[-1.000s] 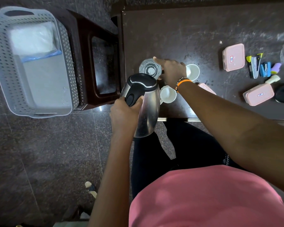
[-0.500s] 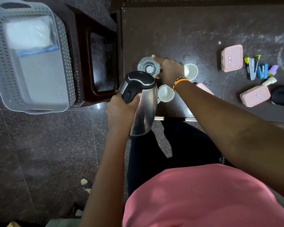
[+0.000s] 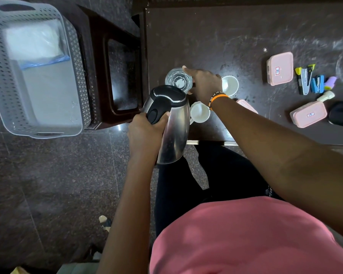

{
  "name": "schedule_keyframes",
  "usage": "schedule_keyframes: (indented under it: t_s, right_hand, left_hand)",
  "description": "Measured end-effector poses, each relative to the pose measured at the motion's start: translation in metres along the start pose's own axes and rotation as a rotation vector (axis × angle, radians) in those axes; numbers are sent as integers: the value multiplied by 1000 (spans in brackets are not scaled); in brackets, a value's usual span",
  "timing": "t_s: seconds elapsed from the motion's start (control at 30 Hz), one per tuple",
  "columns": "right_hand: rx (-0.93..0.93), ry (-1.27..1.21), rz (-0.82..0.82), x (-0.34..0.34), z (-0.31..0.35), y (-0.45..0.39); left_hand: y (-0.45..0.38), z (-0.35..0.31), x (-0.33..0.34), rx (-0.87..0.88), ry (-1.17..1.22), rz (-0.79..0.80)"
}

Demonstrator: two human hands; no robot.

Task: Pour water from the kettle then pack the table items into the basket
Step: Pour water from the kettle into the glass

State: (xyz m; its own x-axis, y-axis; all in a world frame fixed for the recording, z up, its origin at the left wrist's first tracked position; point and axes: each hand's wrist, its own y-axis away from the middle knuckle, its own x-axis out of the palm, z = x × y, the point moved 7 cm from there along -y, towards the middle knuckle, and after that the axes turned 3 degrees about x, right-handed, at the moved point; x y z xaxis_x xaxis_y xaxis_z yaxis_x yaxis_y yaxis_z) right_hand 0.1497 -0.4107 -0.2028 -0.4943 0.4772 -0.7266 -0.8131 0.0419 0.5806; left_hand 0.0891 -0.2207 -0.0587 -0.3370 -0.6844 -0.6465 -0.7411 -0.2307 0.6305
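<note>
Left grip (image 3: 147, 131) clenched on kettle (image 3: 171, 123) handle, spout tilted over glass (image 3: 178, 81) just beyond. Right grip (image 3: 203, 84) clasped glass rim. Risked spill onto desk (image 3: 206, 36), cups (image 3: 200, 114) close beside. Basket (image 3: 77, 76) well left, unpacked.

Small white label with red marks on square pink box (image 3: 279, 68), illegible, similar label on oblong pink box (image 3: 308, 114), unreadable
</note>
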Motion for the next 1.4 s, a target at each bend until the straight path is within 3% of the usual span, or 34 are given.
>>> schedule_keyframes:
  t_s: [1.4]
  right_hand:
    - [-6, -25, -13, 0, 0, -1]
  left_hand:
    - [-1, -7, -4, 24, -60, -13]
